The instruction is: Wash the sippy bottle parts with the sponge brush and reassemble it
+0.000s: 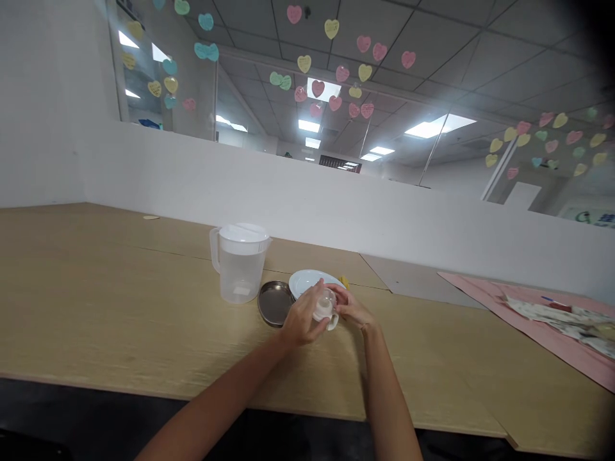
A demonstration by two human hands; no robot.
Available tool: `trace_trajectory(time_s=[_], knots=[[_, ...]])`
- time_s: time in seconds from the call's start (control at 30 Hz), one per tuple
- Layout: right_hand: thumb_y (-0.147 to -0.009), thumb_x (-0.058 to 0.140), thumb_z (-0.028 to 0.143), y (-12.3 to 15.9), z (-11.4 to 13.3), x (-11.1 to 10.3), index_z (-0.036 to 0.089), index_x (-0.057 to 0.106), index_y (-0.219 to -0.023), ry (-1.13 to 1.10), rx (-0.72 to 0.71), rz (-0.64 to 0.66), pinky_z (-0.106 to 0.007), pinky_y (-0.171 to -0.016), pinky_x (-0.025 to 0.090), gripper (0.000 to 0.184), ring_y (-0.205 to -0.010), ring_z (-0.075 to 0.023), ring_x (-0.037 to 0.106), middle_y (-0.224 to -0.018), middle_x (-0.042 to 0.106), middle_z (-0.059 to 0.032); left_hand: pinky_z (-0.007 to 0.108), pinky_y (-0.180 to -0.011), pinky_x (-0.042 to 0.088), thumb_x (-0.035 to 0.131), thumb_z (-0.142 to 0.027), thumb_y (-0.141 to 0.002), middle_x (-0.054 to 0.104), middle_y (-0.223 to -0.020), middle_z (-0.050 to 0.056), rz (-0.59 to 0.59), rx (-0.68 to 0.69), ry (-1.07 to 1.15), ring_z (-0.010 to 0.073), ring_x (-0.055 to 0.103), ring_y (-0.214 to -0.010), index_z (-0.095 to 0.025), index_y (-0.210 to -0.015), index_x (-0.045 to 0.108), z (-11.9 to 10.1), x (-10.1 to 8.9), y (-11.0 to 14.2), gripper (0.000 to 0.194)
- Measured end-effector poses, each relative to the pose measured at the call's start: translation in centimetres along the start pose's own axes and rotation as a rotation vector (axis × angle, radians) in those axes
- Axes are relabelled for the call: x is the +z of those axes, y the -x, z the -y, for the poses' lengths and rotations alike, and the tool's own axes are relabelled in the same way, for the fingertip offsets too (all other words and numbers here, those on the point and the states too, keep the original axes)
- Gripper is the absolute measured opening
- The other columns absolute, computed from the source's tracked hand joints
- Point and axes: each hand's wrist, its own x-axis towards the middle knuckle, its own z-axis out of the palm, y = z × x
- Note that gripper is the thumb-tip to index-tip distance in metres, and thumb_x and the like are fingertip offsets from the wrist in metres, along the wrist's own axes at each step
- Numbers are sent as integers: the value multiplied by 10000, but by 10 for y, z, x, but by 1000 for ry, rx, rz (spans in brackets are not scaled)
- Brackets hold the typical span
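Between my two hands is a small clear cup with a rounded top and a whitish loop handle (325, 305), tilted above the table. My left hand (302, 318) is wrapped round its left side, with the thumb below. From the right, my right hand (353, 308) has its fingertips on the rim and by the handle. Just behind my hands lies a white plate (303, 279), partly hidden by them. A round dark metal pan (275, 303) sits left of my left hand, close to the plate.
A translucent lidded pitcher (241, 269) stands left of the pan. Something small and yellow (344, 282) shows behind the plate. At the right, a pink cloth (521, 314) holds a patterned cloth and a pen. A white wall with glass panels (312, 198) rises behind the wooden table (144, 320).
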Motion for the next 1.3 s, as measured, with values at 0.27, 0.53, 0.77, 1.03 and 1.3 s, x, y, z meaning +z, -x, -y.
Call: trace_trajectory(time_s=[0.27, 0.53, 0.77, 1.03, 1.3], knots=[[-710, 494, 596, -8, -4, -15, 263, 528, -1046, -129, -164, -405, -339, -824, 407, 474, -866, -182, 536, -1017, 573, -56, 461, -912, 389, 378, -364, -832, 518, -1169, 113, -193, -273, 36, 258, 484, -1075, -183, -1325, 218, 17, -10, 3, 549], [-463, 771, 452, -6, -3, 5, 233, 557, -1009, 33, -108, -26, -313, -842, 378, 626, -966, -207, 494, -1007, 552, -50, 392, -774, 388, 546, -523, -691, 621, -893, 69, 57, -259, -145, 232, 537, -825, -174, -1134, 493, 9, -2, 0, 566], [-523, 762, 236, -8, 0, 8, 214, 569, -969, 147, -71, 11, -287, -803, 388, 486, -873, -165, 512, -912, 557, -9, 341, -706, 416, 594, -450, -668, 603, -807, 53, 77, -232, -138, 208, 528, -758, -173, -1083, 517, 5, 2, 0, 506], [-537, 755, 249, -3, 9, 7, 216, 555, -1030, 319, -17, -3, -313, -849, 381, 533, -929, -180, 506, -966, 565, -21, 332, -697, 424, 597, -430, -665, 608, -799, 56, 39, -234, -143, 203, 534, -743, -167, -1032, 530, 3, 3, 1, 457], [-500, 771, 232, -8, -4, 5, 205, 603, -961, 170, -29, -49, -291, -800, 403, 492, -860, -169, 537, -905, 598, -15, 330, -689, 427, 588, -445, -657, 621, -801, 62, 28, -244, -185, 209, 546, -746, -154, -981, 552, 4, 9, 3, 437]])
